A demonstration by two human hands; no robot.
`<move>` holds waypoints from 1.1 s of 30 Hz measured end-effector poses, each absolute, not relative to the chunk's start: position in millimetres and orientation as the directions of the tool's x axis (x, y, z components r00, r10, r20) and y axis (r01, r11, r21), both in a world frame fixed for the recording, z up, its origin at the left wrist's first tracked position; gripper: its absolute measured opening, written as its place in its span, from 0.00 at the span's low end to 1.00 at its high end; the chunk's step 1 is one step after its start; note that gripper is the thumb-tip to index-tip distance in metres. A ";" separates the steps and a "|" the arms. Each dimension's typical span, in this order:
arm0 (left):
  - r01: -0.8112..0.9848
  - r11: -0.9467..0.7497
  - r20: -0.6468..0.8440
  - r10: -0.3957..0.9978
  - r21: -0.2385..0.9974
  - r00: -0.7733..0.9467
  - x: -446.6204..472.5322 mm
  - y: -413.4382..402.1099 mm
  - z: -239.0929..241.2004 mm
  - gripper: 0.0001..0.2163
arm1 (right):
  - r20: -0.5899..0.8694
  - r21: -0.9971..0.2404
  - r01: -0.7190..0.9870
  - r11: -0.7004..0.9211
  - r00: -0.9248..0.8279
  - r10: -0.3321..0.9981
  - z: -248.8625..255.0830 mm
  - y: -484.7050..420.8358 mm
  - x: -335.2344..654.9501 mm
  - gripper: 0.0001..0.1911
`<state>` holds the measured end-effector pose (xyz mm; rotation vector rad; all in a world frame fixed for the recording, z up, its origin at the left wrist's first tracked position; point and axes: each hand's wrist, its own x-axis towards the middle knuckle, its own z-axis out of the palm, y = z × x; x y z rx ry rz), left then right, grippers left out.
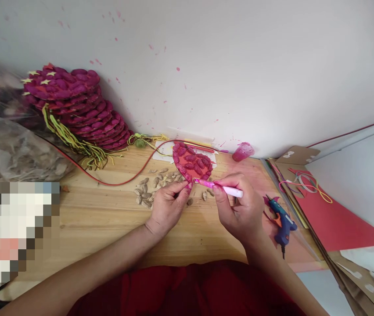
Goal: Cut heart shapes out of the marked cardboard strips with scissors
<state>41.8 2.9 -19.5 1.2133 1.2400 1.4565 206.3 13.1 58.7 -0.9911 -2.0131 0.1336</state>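
The heart [195, 165] is magenta and orange-red, the pen-like tool [233, 191] pink and white, the glue gun [284, 226] blue, the pale wall [213, 87] pink-spattered.

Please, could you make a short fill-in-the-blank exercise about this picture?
1. The hand holding the paintbrush is the ____ one.
2. The pink piece by the left hand is shaped like a ____.
3. On the glue gun, the trigger is ____.
4. Plain peanuts lie on a table made of ____.

Missing words: right; heart; orange; wood.

Peanuts [145, 196] lie mostly left of the heart [190, 166]; to its right, a cup [242, 152], then a glue gun [285, 227].
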 end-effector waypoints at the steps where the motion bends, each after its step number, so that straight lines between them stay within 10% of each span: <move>1: -0.012 -0.152 0.148 0.974 0.988 -0.170 41.8 2.9 -19.8 0.10 | 0.650 -0.437 0.588 0.681 -0.316 0.691 58.6 12.9 205.9 0.07; 33: 0.018 -0.176 0.176 0.972 0.984 -0.156 42.8 2.6 -21.2 0.10 | 0.425 -0.521 0.515 0.680 -0.535 0.731 87.3 36.8 212.5 0.01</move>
